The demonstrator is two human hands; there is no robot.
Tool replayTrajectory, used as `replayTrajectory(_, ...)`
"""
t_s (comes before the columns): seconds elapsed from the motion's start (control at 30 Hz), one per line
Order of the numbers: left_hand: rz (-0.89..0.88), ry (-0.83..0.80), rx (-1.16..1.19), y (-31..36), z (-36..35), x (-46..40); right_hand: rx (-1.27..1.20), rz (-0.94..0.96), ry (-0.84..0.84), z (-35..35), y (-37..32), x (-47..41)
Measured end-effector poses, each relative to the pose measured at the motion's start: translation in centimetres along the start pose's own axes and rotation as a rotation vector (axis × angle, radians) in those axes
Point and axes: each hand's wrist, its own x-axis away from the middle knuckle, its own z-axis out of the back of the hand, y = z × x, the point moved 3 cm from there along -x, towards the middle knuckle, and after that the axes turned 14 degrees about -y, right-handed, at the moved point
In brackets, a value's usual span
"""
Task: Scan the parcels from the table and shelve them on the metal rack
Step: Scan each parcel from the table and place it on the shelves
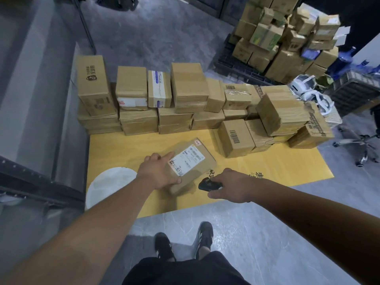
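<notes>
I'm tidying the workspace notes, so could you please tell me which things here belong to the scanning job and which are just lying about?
Part of the job:
- labelled parcel, gripped by the left hand
- black scanner under the right hand
- stacked parcels on the yellow table
- metal rack

Lying about:
- white plate
- box pile on the floor
- office chair

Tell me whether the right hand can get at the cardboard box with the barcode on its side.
Probably yes, once freed. The right hand is on the black scanner, and bare yellow table lies between it and the barcode box, which stands at the front of the stack.
</notes>
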Motion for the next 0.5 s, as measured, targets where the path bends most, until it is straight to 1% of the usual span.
replayTrajectory(0.1,0.087,0.137,0.157,0.4,-2.2,1.3,0.001,0.007,0.016,0.5,-0.3,-0.3)
replayTrajectory(0.2,0.085,0.209,0.285,0.9,-3.9,1.8,-0.038,0.021,0.028,0.8,-0.6,-0.4)
replayTrajectory(0.3,0.036,0.178,0.436,1.0,-4.1,1.1,-0.075,0.051,0.041,1.0,-0.7,-0.7)
replayTrajectory(0.4,0.031,0.096,0.703,1.2,-4.0,-0.1,-0.064,0.052,0.037,1.1,-0.7,-0.9)
replayTrajectory(0.5,0.012,0.063,0.806,1.8,-4.1,-0.9,-0.082,0.041,0.03,1.3,-0.8,-1.0)
